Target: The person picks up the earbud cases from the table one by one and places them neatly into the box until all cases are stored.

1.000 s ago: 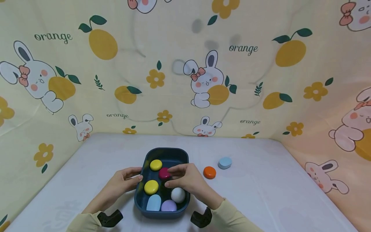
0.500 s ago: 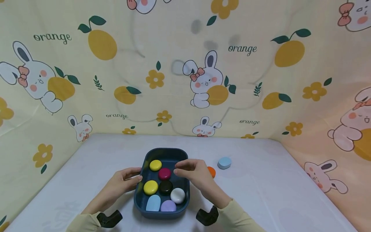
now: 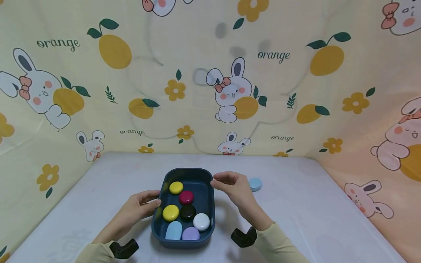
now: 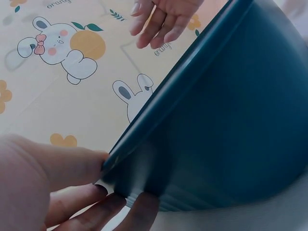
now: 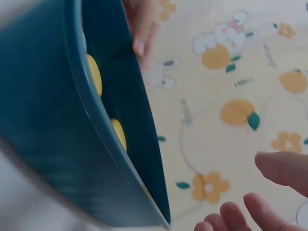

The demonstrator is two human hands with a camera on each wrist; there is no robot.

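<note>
In the head view a dark blue rectangular box (image 3: 212,204) stands on the white table. It holds two yellow round pieces, a yellow one (image 3: 176,187) behind the other, plus a crimson (image 3: 186,197), a black (image 3: 188,212) and a white round piece (image 3: 201,222). A light blue piece (image 3: 174,231) and a lilac piece (image 3: 190,233) lie at its near end. My left hand (image 3: 143,206) holds the box's left side, thumb at the rim and fingers against the outer wall. Beside the far right rim is my right hand (image 3: 235,186), fingers loosely bent with nothing between them.
A light blue piece (image 3: 255,184) lies on the table (image 3: 296,204) just beyond my right hand. Patterned cloth walls (image 3: 184,91) with rabbits and oranges enclose the back and sides. Each wrist wears a black device, such as the right one (image 3: 243,237).
My right hand has moved out of the box, up and to the right past its rim, uncovering the black piece. It now hides the orange piece. The left hand stays at the box.
</note>
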